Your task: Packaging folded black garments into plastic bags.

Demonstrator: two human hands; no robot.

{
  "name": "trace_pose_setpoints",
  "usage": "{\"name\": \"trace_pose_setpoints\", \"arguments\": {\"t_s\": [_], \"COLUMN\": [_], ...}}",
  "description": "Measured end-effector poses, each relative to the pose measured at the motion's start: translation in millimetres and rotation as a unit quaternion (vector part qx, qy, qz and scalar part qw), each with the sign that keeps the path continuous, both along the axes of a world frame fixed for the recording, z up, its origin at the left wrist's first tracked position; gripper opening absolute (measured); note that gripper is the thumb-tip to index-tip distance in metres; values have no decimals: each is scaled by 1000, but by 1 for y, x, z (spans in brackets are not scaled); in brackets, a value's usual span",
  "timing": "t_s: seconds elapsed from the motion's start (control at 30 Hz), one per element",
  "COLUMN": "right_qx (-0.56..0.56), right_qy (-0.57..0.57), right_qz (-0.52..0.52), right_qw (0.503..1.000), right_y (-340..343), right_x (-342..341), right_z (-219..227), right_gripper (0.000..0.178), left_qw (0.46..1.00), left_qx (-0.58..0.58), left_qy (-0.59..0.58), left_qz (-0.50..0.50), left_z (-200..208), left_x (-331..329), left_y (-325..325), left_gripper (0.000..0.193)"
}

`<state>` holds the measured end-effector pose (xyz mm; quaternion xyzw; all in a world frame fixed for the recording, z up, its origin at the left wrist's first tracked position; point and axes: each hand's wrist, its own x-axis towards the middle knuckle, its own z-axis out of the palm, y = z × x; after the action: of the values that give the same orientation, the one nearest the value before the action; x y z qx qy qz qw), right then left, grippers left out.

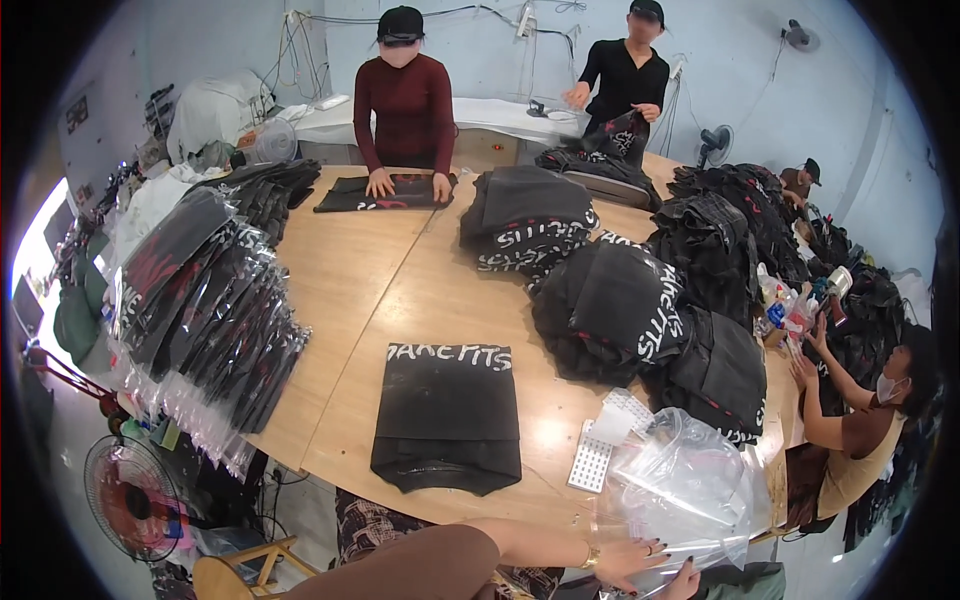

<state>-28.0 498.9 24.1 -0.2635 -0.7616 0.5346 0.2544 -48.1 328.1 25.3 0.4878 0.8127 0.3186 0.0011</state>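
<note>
A black garment [446, 420] lies folded on the wooden table in front of me, white lettering along its far edge. To its right, a pile of clear plastic bags [690, 480] rests at the table's near edge. My left hand [628, 562], with a bracelet at the wrist, reaches over to the bags, fingers stretched flat on the film. Beside it, at the picture's bottom, my right hand [684, 580] pinches the edge of a plastic bag; part of this hand is cut off. White sticker sheets [592, 458] lie left of the bags.
Bagged black garments [215, 310] overlap along the left. Tall stacks of folded garments [610, 300] fill the table's right half. Across the table, a person in maroon [404, 110] flattens a garment and another in black [622, 90] handles one. A person [860, 430] sits at right; a fan [132, 497] stands lower left.
</note>
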Motion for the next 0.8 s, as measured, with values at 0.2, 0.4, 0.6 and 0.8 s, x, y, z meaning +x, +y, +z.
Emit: {"name": "trace_pose_setpoints", "arguments": {"t_s": [0.2, 0.4, 0.6, 0.8], "right_qx": [-154, -586, -463, -491], "right_qy": [-54, 159, 51, 23], "right_qz": [35, 178, 142, 85], "right_qw": [986, 774, 874, 867], "right_y": [3, 2, 5, -12], "right_x": [-34, -32, -52, -53], "right_z": [4, -6, -72, -35], "right_gripper": [37, 39, 44, 47], "left_qw": [989, 942, 928, 886], "left_qx": [49, 175, 223, 267], "left_qy": [-122, -267, -264, -362], "left_qz": [71, 103, 141, 108], "left_z": [-6, 20, 49, 111], "left_x": [-7, -22, -39, -52], "left_y": [3, 2, 4, -22], "left_gripper": [72, 48, 34, 26]}}
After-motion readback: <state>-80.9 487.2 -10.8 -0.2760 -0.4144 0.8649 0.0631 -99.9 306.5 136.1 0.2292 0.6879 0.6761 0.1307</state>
